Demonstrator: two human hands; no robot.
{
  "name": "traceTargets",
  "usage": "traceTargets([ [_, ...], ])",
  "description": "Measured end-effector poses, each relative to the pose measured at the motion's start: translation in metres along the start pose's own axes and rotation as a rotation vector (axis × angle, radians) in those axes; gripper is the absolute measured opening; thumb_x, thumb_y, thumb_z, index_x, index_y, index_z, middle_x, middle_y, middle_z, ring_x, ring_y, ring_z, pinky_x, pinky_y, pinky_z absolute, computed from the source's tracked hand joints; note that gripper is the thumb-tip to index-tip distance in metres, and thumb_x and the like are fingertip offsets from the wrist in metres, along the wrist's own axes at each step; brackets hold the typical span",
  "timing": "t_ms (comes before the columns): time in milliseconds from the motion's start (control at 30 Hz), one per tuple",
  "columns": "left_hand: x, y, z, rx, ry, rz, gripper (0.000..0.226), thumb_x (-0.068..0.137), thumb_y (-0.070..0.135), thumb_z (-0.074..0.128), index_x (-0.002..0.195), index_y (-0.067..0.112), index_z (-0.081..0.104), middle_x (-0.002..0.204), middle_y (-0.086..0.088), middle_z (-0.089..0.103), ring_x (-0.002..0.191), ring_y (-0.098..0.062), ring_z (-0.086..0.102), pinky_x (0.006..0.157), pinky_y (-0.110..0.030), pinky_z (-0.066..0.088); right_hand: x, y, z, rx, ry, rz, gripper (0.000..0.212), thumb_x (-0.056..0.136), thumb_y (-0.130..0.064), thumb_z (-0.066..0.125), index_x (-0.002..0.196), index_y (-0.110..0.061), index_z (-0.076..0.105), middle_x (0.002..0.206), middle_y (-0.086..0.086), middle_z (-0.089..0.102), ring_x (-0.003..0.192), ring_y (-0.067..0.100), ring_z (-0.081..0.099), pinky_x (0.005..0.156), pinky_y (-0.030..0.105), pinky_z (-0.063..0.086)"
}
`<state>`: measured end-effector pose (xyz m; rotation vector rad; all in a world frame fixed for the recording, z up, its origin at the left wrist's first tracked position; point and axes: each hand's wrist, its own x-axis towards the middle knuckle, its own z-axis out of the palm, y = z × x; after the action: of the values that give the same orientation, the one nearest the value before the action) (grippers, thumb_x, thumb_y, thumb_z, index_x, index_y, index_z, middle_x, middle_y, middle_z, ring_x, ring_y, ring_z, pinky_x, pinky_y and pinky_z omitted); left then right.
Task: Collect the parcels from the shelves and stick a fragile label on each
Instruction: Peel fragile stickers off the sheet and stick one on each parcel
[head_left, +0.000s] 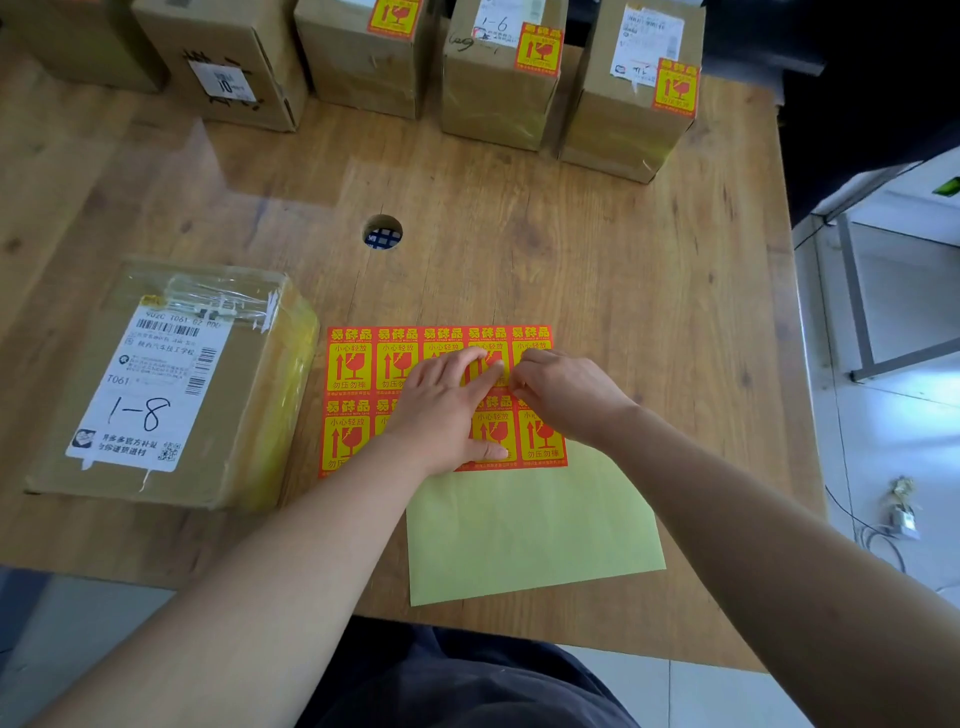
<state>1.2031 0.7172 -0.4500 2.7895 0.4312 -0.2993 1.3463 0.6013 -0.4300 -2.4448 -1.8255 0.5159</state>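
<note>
At nine o'clock on wood surface (623, 249), parcel (171, 384) marked 1-8, lying flat. Past it, round hole (383, 232). Near six, label sheet (350, 364), green paper (530, 530) at its six; left grip (447, 410) spread flat on it, right grip (563, 397) pinched at its top row. At twelve to one, labelled boxes (498, 78). At three, pale floor (893, 415), metal frame (857, 312).
</note>
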Motion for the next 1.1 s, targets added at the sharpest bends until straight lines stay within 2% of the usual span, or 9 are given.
traceTargets([
  [133,0.000,0.001,0.000,-0.002,-0.009,-0.006,0.098,0.073,0.071,0.058,0.150,0.033,0.011,0.155,0.003,0.006,0.141,-0.023,0.010,0.115,-0.041,0.007,-0.003,0.003,0.002,0.052,-0.015,0.032,0.022,0.100,-0.025,0.044,0.108,-0.014,0.062,0.105,0.002,0.058,0.095,0.019,0.056,0.076,0.031,0.044],
  [300,0.000,0.001,-0.001,-0.014,-0.018,-0.013,0.099,0.074,0.071,0.057,0.151,0.033,0.008,0.155,0.003,0.005,0.142,-0.024,0.009,0.115,-0.041,0.006,-0.018,0.011,0.002,0.212,0.004,0.104,0.017,0.099,-0.024,0.047,0.103,-0.013,0.059,0.102,-0.002,0.055,0.082,0.013,0.052,0.068,0.024,0.042],
  [400,0.000,0.001,-0.001,-0.009,-0.022,-0.013,0.100,0.073,0.072,0.057,0.151,0.032,0.008,0.155,0.002,0.005,0.142,-0.025,0.009,0.115,-0.042,0.007,-0.027,0.016,0.004,0.307,0.044,0.141,0.010,0.097,-0.018,0.048,0.102,-0.014,0.056,0.100,-0.003,0.052,0.085,0.016,0.055,0.074,0.034,0.051],
  [500,0.001,0.001,-0.001,-0.010,-0.022,-0.014,0.100,0.073,0.072,0.058,0.151,0.033,0.009,0.155,0.002,0.006,0.142,-0.025,0.010,0.115,-0.042,0.007,-0.028,0.016,0.005,0.333,0.045,0.140,0.027,0.094,-0.014,0.050,0.120,-0.019,0.051,0.107,-0.004,0.052,0.092,0.016,0.057,0.077,0.032,0.052],
  [567,0.000,0.001,-0.001,-0.015,-0.024,-0.018,0.100,0.073,0.072,0.058,0.150,0.033,0.009,0.155,0.003,0.006,0.142,-0.025,0.010,0.116,-0.042,0.006,-0.024,0.015,0.005,0.280,0.029,0.098,0.033,0.092,-0.016,0.055,0.124,-0.026,0.056,0.114,-0.004,0.054,0.095,0.014,0.057,0.078,0.030,0.051],
  [767,0.000,0.003,-0.002,-0.005,-0.028,-0.022,0.100,0.073,0.070,0.059,0.151,0.032,0.009,0.156,0.002,0.006,0.142,-0.025,0.010,0.116,-0.041,0.007,-0.013,0.010,0.001,0.238,0.009,0.086,0.013,0.092,-0.024,0.058,0.101,-0.023,0.068,0.107,-0.003,0.055,0.090,0.019,0.061,0.076,0.037,0.052],
  [967,0.000,0.008,-0.006,0.008,-0.057,-0.030,0.100,0.075,0.067,0.060,0.151,0.028,0.008,0.156,0.000,0.005,0.143,-0.026,0.009,0.116,-0.042,0.008,-0.036,0.024,0.000,0.294,0.046,0.125,0.009,0.089,-0.015,0.062,0.094,-0.016,0.068,0.102,-0.001,0.059,0.088,0.018,0.060,0.079,0.039,0.052],
  [1100,0.000,0.011,-0.009,0.022,-0.065,-0.041,0.100,0.076,0.066,0.061,0.151,0.027,0.008,0.156,0.000,0.005,0.143,-0.026,0.010,0.116,-0.042,0.009,-0.056,0.031,-0.004,0.327,0.093,0.165,0.009,0.085,-0.010,0.064,0.088,-0.018,0.068,0.093,-0.003,0.059,0.081,0.016,0.060,0.077,0.040,0.052],
])
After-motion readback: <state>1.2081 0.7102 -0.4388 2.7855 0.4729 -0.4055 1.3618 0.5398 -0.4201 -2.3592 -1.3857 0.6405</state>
